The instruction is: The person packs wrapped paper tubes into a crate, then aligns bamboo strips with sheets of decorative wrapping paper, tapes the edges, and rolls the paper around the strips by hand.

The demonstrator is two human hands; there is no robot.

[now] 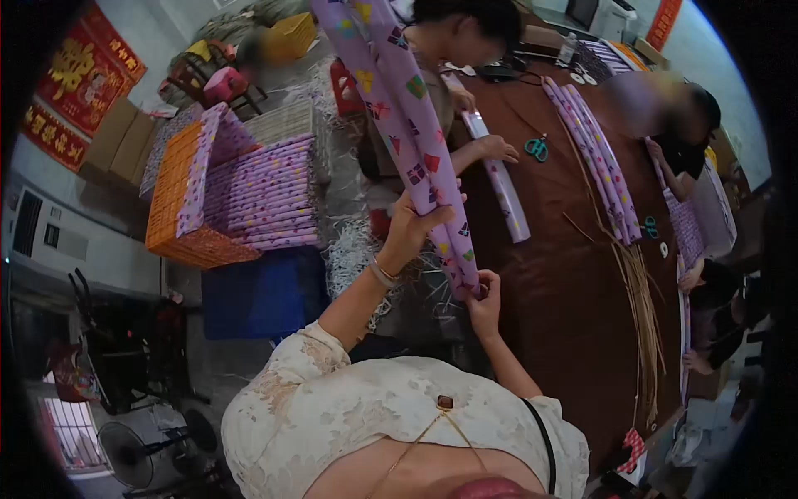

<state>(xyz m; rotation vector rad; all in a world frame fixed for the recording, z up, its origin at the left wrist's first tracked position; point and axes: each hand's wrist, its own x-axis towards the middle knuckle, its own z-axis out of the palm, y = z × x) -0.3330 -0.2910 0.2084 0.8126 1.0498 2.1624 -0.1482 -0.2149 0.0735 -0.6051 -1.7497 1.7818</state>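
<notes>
Two long pale purple rolls of patterned wrapping paper (pixel 426 116) stand tilted up in front of me, side by side and touching. My left hand (pixel 410 230) is closed around them below the middle, with the thumb across the front. At their lower end my right hand (pixel 485 304) is closed, its fingertips gripping the edge of the paper. The rolls' upper ends run out of the top of the view. Part of my left fingers is hidden behind the paper.
The brown-covered table (pixel 549 333) holds several patterned rolls (pixel 594 158), teal scissors (pixel 536 150) and long tan strips (pixel 638 324). A co-worker's hand (pixel 497 149) rests on another roll across from me. An orange basket (pixel 170 195) of stacked rolls stands at left; more people sit at right.
</notes>
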